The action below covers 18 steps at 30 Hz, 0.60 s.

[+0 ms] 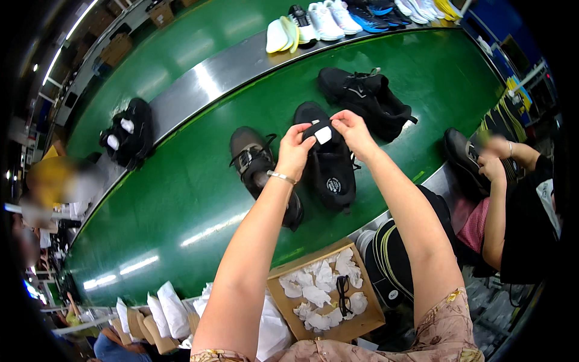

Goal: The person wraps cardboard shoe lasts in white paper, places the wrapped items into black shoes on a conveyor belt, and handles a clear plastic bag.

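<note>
Black shoe (330, 169) at centre of green belt (181, 199), held up by tongue. White paper wad (323, 135) at shoe opening, pinched between fingers of left hand (295, 151) and right hand (353, 133). At 9 o'clock, second black shoe (256, 166), touching. At 1 o'clock, black pair (365, 96). At 6 o'clock, cardboard box (356, 326) of paper wads.

Layout on the green conveyor belt (181, 199): a black sneaker (330, 163) lies at centre, a second dark sneaker (256, 163) just left of it, a black pair (368, 93) behind — a brown cardboard box of crumpled white paper (325, 292) sits before the belt, nearest the viewer.
</note>
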{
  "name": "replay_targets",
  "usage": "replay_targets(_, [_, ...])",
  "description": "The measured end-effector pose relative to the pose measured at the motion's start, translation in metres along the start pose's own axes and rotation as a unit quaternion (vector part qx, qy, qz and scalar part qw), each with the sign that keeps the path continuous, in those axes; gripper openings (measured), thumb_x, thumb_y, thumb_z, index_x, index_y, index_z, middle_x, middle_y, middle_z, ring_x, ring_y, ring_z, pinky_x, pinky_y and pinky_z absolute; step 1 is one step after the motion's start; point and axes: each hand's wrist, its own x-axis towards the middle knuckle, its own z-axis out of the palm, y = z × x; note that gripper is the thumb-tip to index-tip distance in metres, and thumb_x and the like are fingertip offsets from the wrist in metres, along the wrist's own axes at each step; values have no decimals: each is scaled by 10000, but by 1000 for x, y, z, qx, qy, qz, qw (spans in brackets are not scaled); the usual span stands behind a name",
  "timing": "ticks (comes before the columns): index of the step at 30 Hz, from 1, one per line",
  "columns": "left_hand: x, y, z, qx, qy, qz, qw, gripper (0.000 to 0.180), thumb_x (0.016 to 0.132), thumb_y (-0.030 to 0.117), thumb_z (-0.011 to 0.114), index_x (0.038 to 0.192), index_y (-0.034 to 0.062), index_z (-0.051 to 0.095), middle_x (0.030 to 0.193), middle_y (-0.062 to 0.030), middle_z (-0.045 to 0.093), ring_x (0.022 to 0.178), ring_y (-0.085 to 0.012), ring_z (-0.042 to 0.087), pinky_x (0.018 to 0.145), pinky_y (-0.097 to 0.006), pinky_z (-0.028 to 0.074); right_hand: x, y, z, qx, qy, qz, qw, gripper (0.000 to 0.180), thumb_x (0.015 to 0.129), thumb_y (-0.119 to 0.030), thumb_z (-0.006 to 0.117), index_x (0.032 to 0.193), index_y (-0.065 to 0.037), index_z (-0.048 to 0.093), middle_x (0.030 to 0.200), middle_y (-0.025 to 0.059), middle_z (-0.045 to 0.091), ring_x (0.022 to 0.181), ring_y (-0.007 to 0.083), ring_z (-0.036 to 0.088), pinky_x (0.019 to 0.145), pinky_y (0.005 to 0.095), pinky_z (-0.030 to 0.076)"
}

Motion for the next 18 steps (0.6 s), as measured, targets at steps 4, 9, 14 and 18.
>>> replay_targets(4, [-19, 17, 2, 368, 132, 79, 917, 434, 786, 85, 560, 1178, -60, 442, 1125, -216, 554, 1014, -303, 567, 853, -348, 458, 1, 6, 15, -176, 70, -88, 978, 150, 822, -172, 592, 864, -33, 633, 751, 31, 601, 710, 113, 543, 648, 266, 448])
replay_targets(9, [-108, 99, 45, 388, 92, 260, 879, 437, 688, 6, 571, 1092, -94, 434, 1031, -274, 514, 1000, -412, 490, 864, -436, 411, -2, 3, -34, -215, -10, -98, 972, 187, 831, -72, 572, 1001, 5, 580, 945, 54, 616, 853, 130, 565, 775, 257, 444])
replay_targets(14, [-238, 170, 28, 286, 39, 399, 871, 480, 691, -41, 545, 1142, -118, 399, 1046, -253, 486, 997, -394, 473, 912, -397, 403, -47, -49, -36, -241, -4, -86, 967, 193, 847, -5, 530, 1039, 10, 545, 948, 61, 601, 896, 124, 563, 802, 230, 433])
replay_targets(18, [-310, 192, -30, 382, 157, 456, 788, 399, 711, -37, 571, 1096, -85, 479, 1040, -229, 531, 973, -381, 523, 874, -389, 436, -132, -116, 42, -246, -34, -199, 948, 173, 882, -27, 505, 1046, 12, 544, 981, 60, 600, 934, 112, 554, 823, 221, 420])
